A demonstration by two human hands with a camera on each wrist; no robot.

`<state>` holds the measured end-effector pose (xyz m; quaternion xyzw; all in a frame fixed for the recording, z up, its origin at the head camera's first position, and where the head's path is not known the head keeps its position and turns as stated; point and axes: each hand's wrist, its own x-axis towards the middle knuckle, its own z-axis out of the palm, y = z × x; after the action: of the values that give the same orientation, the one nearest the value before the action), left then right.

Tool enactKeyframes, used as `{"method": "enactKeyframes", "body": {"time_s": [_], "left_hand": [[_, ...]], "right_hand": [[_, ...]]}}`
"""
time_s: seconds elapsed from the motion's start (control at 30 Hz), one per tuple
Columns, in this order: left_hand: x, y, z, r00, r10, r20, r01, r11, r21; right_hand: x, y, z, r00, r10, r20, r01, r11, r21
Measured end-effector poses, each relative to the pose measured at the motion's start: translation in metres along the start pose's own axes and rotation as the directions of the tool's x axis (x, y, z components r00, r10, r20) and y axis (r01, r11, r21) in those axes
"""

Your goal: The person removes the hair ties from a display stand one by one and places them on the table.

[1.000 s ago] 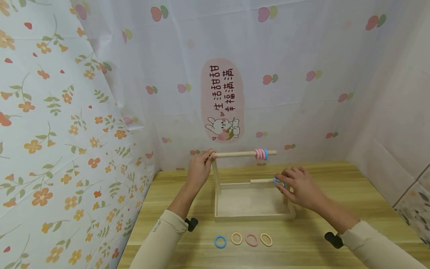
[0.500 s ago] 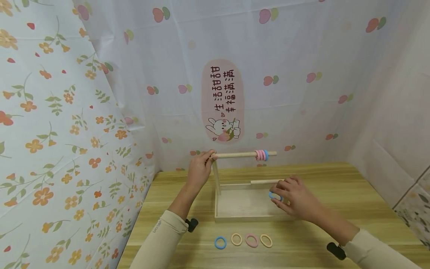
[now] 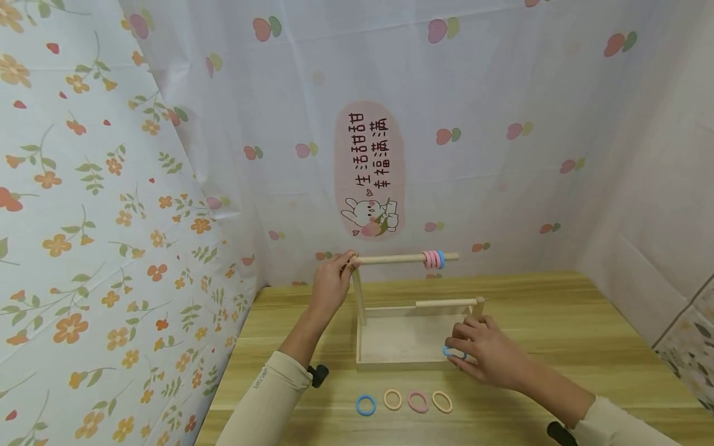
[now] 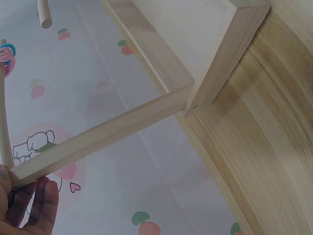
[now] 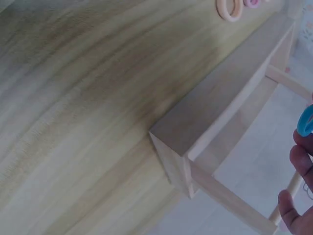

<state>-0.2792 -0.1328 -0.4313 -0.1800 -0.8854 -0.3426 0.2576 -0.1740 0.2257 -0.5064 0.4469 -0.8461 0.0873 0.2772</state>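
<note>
A pale wooden rack has a shallow tray base (image 3: 398,366), a tall left post (image 3: 359,294) with an upper rod (image 3: 390,259), and a lower rod (image 3: 446,303) from a shorter right post. My left hand (image 3: 329,286) grips the top of the tall post, where the upper rod joins it. Several pink rings (image 3: 430,260) and a blue ring (image 3: 442,259) hang near that rod's free end. At the tray's front right corner, my right hand (image 3: 491,354) pinches another blue ring (image 3: 446,351) between thumb and fingers. The lower rod carries no ring.
In front of the tray, a blue ring (image 3: 358,406), a pink ring (image 3: 410,404) and two cream rings, one the left cream ring (image 3: 385,400), lie in a row on the wooden table (image 3: 558,322). A patterned curtain (image 3: 502,186) hangs behind.
My right hand has come off the lower rod's right end and moved down towards the front of the tray, carrying the blue ring. My left hand stays at the post.
</note>
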Motion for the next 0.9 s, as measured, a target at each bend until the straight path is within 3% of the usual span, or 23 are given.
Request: {"method": "enactKeyframes", "body": {"time_s": [0.27,0.4,0.6,0.77,0.9], "left_hand": [[-0.001,0.000,-0.001,1.000,-0.016,0.010,0.016,1.000,0.017],[-0.001,0.000,-0.001,1.000,-0.010,0.004,0.010,1.000,0.018],[-0.001,0.001,-0.001,1.000,-0.001,-0.002,0.001,1.000,0.024],[-0.001,0.002,-0.001,1.000,0.015,-0.002,-0.015,1.000,0.027],[-0.002,0.002,-0.001,1.000,0.028,-0.006,-0.028,0.999,0.021]], "right_hand": [[-0.016,-0.005,0.006,0.993,0.007,0.118,-0.012,0.999,0.046],[-0.023,-0.009,0.009,0.980,0.024,0.198,-0.044,0.995,0.094],[-0.032,-0.015,0.016,0.946,0.033,0.321,-0.080,0.988,0.134],[-0.038,-0.017,0.018,0.900,0.075,0.430,-0.170,0.968,0.186],[-0.041,-0.016,0.019,0.875,0.089,0.477,-0.212,0.954,0.211]]}}
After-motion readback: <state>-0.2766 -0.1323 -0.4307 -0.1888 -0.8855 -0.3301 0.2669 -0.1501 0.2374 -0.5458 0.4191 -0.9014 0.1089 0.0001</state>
